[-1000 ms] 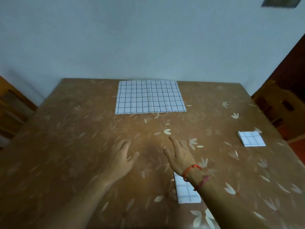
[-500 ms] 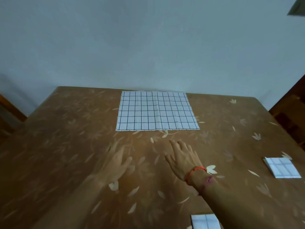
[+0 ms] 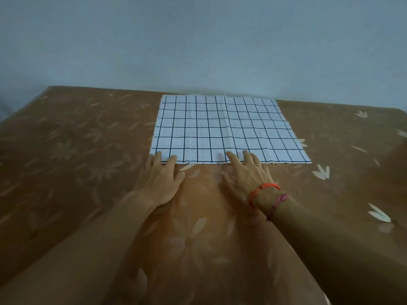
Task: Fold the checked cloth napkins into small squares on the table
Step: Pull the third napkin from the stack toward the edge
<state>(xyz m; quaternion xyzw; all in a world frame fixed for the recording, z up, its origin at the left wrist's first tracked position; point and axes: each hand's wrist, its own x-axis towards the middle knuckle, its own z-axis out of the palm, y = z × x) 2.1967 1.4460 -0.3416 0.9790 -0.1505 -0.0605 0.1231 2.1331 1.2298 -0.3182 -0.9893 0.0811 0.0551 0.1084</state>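
Wall: plain, pale, fills the upper half of the view. The table's far edge meets it.

Table: covered in a brown cloth with a pale leaf print. It takes up the whole lower half.

Napkin: white with a dark check, spread flat in one layer at the far side of the table, its far hem at the wall. A faint crease runs front to back near the middle. The near hem lies straight and the corners are square.

Left hand: palm down, fingers straight and slightly spread. The fingertips lie on the near hem, close to the napkin's near left corner. Nothing is grasped.

Right hand: palm down, fingers extended. The fingertips lie on the near hem, a little right of the middle crease. Nothing is grasped here either. Whether the tips press the cloth or only rest on it I cannot tell.

Bracelets: an orange cord and a thinner pink thread on the right wrist.

Judgement: this is the reach before the first fold, as the napkin is still fully open. The next move calls for pinching the near hem at two points. The right hand would likely do better nearer the right corner, so the hem lifts evenly. The hem then goes over to the far hem, edges aligned.
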